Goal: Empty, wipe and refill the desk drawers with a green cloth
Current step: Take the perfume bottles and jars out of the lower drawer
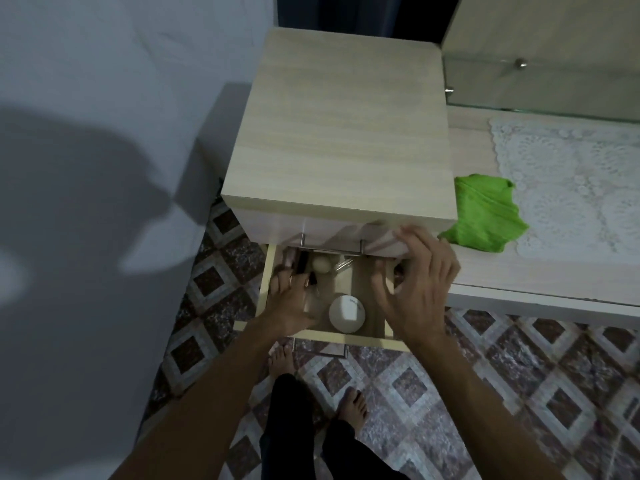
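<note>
Emptying the open drawer (263,282): my left hand (291,306) reaches among its dark slim items, its grip hidden from me; my right hand (415,289) hovers spread, holding nothing. I would lift the smooth round white jar (347,314) first. The crumpled, soft green cloth (485,216) lies on the pale woodgrain surface (519,275), near its front edge.

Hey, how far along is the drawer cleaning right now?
Early stage. Done: one drawer is pulled open. In hand: the left hand reaches among its small items, and the right hand hovers over its right side. Left: a white round container and other bits remain inside, and the green cloth lies unused on the desk, so wiping and refilling remain.
</note>
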